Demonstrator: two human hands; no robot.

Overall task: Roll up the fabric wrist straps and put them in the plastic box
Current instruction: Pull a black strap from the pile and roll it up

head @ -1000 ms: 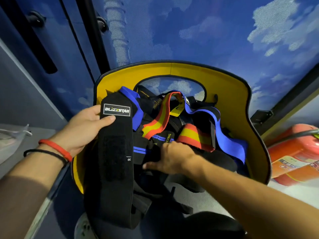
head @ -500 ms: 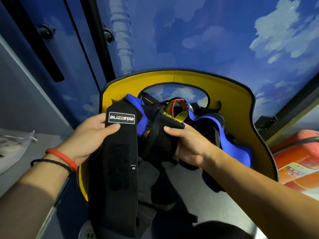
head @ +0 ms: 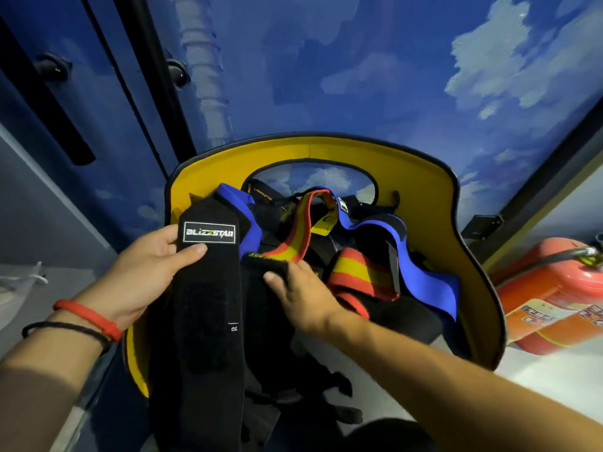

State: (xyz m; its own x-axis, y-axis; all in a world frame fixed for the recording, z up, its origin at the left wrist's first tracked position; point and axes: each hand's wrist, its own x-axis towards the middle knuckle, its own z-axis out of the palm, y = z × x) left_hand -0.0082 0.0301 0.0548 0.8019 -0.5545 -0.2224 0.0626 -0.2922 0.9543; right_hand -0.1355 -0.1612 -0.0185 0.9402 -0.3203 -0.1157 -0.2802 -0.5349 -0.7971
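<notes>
Two hands are working a heap of loose wrist straps piled against a curved yellow panel [head: 408,177] in the middle of the frame. The left hand [head: 143,272], at centre left, grasps the long black strap [head: 205,305] just under its white-lettered label, thumb across the front and fingers [head: 166,233] behind. The strap hangs flat and unrolled towards the bottom edge of the frame. The right hand [head: 303,298], at centre, reaches into the heap and appears to pinch the end of a second dark strap [head: 264,264] between thumb and forefinger. A red-and-yellow strap [head: 355,272] lies just beside that hand, and a blue strap [head: 424,272] trails to its right. A red fire extinguisher [head: 554,305] lies on the pale worktop [head: 522,386] at the right edge.

Judging by this, the step in hand is sorting and picking. No strap is rolled yet, and no plastic box can be made out in the frame with any certainty. The next move likely calls for freeing the right hand from the tangle. Both hands could then start a tight roll from one end of the black strap, keeping its edges square, before the box is found.
</notes>
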